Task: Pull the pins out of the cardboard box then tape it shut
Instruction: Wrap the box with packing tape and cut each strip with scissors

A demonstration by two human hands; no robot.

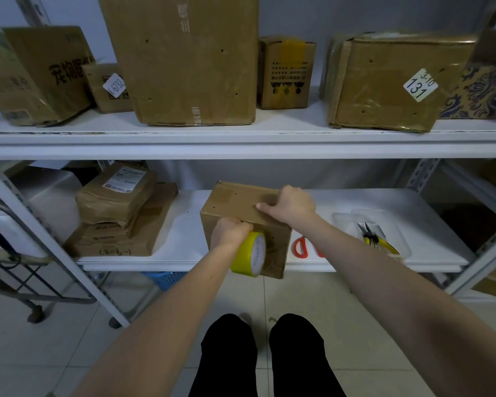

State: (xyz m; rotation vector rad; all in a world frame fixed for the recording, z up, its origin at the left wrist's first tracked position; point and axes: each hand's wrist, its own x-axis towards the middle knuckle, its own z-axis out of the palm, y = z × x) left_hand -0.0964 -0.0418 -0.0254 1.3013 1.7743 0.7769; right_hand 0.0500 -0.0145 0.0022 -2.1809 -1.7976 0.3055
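On the lower shelf [181, 224] of a white metal rack, the brown cardboard box [235, 203] stood at the middle of the front edge, its near face hanging slightly past the lip. The corrugated board was matte and creased, dotted with small dark holes on the top and front, with a glossy sheen over the lower front face. It sat turned a little, one broad face toward the person; whether its long axis ran across the shelf or into it could not be told.

The left hand [229, 232] had its grip closed around a yellow tape roll [249, 253] with a pale inner face, held upright on edge against the box's near face. The right hand [291, 206] gripped the box top, thumb laid flat along it and fingers curled at the right edge.

Right of the box lay red-handled scissors [300, 247], partly hidden by the forearm. Farther right, a shallow clear plastic tray [341, 217] held yellow-handled pliers [375, 239]. Taped brown parcels [121, 213] were stacked at the left.
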